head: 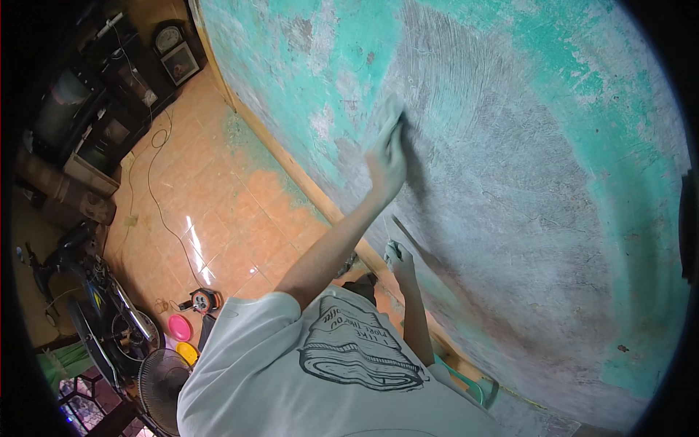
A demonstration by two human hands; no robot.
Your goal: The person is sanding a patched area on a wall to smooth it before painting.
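Note:
My left hand (390,158) reaches up to the wall (491,191), its fingers dusty and blurred. It holds a flat grey-green piece (392,106) against the surface; what that piece is made of cannot be told. Lower and nearer my body, my right hand (400,261) is closed around a small thing, with a thin pale line rising from it; its kind is unclear. Turquoise paint covers parts of the wall, while a broad, scratched patch shows grey. Both hands cast shadows on it.
Greenish dust lies on the orange floor tiles (240,218) beside a wooden strip (295,169). A cable reel (205,300), pink lid (180,328), fan (161,382) and motorcycle (109,317) stand left. A dark cabinet (123,82) is farther off.

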